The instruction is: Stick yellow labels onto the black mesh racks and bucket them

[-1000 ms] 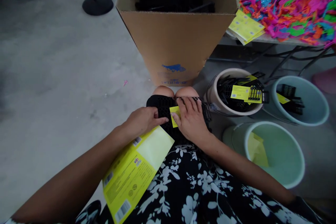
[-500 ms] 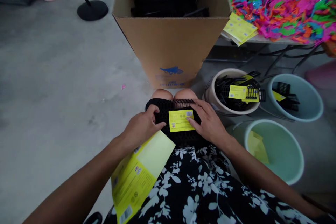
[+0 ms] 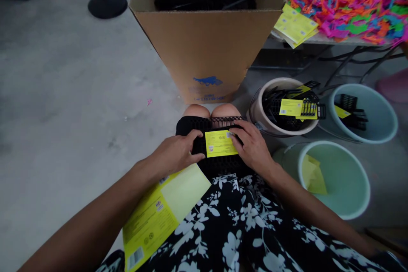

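A black mesh plastic piece [image 3: 223, 163] lies across my lap with a yellow printed label [image 3: 219, 143] flat on it. My left hand [image 3: 178, 153] is at the label's left side, thumb and forefinger spread, its other fingers curled out of sight. From beneath that hand a sheet of yellow labels [image 3: 153, 225] slants down over my lap, partly bare pale backing; it appears held by the hidden fingers. At the label's upper right corner, the thumb and fingertips of my right hand [image 3: 253, 144] close together over the barcode.
A tall cardboard box [image 3: 207, 46] of black plastic pieces stands before my knees. To the right, a beige bucket [image 3: 255, 112] and a blue bucket [image 3: 384, 114] hold labelled black pieces; a green bucket [image 3: 347, 191] holds yellow paper. Colourful plastic shapes [image 3: 350, 0] cover a table.
My left hand has shifted slightly right toward the label, and the label sheet has tipped down and left. My right thumb and fingers have drawn together at the label's corner. The view has shifted slightly.
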`<state>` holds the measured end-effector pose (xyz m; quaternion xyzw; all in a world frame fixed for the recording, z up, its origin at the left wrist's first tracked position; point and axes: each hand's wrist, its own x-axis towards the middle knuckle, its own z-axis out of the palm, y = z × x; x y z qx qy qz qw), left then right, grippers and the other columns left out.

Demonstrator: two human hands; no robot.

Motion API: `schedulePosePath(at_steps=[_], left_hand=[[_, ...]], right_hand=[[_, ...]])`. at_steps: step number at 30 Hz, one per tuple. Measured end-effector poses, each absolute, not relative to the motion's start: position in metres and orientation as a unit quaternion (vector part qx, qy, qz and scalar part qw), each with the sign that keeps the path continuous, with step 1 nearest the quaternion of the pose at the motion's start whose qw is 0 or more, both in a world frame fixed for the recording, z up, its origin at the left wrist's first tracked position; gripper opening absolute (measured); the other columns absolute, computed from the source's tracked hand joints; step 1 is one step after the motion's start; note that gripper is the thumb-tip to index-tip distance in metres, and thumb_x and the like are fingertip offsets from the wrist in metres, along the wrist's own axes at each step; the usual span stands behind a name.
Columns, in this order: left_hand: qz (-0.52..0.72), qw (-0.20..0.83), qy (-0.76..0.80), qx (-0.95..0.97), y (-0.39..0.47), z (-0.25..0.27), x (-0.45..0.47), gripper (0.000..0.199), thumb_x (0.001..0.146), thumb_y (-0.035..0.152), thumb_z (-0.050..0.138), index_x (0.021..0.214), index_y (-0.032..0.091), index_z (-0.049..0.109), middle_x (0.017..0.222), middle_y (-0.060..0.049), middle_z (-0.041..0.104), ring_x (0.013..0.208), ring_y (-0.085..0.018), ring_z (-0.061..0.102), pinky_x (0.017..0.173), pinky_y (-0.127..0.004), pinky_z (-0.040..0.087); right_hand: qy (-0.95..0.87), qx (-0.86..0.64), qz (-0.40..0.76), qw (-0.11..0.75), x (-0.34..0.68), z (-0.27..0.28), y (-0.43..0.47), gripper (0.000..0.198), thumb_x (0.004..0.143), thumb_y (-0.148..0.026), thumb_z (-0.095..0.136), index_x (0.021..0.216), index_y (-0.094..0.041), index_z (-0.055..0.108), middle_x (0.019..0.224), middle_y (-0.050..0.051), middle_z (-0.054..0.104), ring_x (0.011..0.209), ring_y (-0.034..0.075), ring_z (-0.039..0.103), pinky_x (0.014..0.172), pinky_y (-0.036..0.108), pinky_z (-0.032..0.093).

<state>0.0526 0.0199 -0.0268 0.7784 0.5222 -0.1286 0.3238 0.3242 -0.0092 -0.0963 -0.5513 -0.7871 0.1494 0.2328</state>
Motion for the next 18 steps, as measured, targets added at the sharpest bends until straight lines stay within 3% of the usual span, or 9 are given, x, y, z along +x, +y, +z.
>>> schedulePosePath(at_steps=[4,7,9,12,14,18], left_hand=[[-0.140,0.306,0.522,0.784,0.015,-0.030,0.055,0.078,0.086,0.073,0.065,0.146,0.027,0.044,0.098,-0.007,0.077,0.083,-0.030,0.073,0.063,-0.034,0.040],[-0.154,0.262,0.540,0.785,0.012,-0.032,0.062,0.077,0.087,0.081,0.057,0.137,0.023,0.049,0.094,-0.011,0.077,0.084,-0.034,0.074,0.062,-0.035,0.039],[-0.162,0.232,0.545,0.789,0.010,-0.033,0.067,0.071,0.089,0.079,0.055,0.131,0.021,0.052,0.093,-0.013,0.077,0.085,-0.037,0.075,0.062,-0.036,0.040],[-0.176,0.213,0.541,0.795,0.008,-0.031,0.073,0.066,0.090,0.073,0.058,0.129,0.020,0.051,0.092,-0.014,0.078,0.089,-0.039,0.076,0.063,-0.036,0.043],[-0.185,0.205,0.540,0.795,0.008,-0.030,0.076,0.064,0.090,0.071,0.058,0.127,0.019,0.052,0.092,-0.014,0.078,0.088,-0.039,0.076,0.064,-0.037,0.044],[-0.191,0.185,0.542,0.797,0.006,-0.029,0.079,0.056,0.092,0.065,0.053,0.122,0.018,0.055,0.088,-0.016,0.078,0.082,-0.040,0.076,0.064,-0.040,0.046]], right_hand=[[-0.771,-0.560,0.167,0.253,0.324,-0.098,-0.007,0.025,0.105,-0.030,0.052,0.115,-0.020,0.074,0.132,0.012,0.069,0.129,0.027,0.061,0.117,0.050,0.046],[-0.761,-0.571,0.170,0.256,0.322,-0.097,-0.006,0.026,0.104,-0.031,0.054,0.120,-0.018,0.071,0.133,0.013,0.068,0.129,0.027,0.060,0.117,0.049,0.046],[-0.769,-0.571,0.160,0.241,0.321,-0.094,-0.007,0.037,0.103,-0.036,0.057,0.133,-0.017,0.065,0.141,0.016,0.063,0.135,0.029,0.056,0.120,0.051,0.042],[-0.822,-0.521,0.153,0.170,0.318,-0.090,-0.010,0.063,0.097,-0.053,0.067,0.149,-0.019,0.055,0.155,0.016,0.054,0.149,0.034,0.043,0.128,0.058,0.027],[-0.850,-0.487,0.157,0.124,0.317,-0.088,-0.011,0.073,0.093,-0.062,0.069,0.151,-0.020,0.054,0.158,0.016,0.051,0.153,0.036,0.037,0.130,0.061,0.019],[-0.869,-0.456,0.165,0.098,0.320,-0.089,-0.010,0.081,0.090,-0.067,0.071,0.154,-0.020,0.052,0.158,0.015,0.052,0.153,0.036,0.037,0.131,0.062,0.017]])
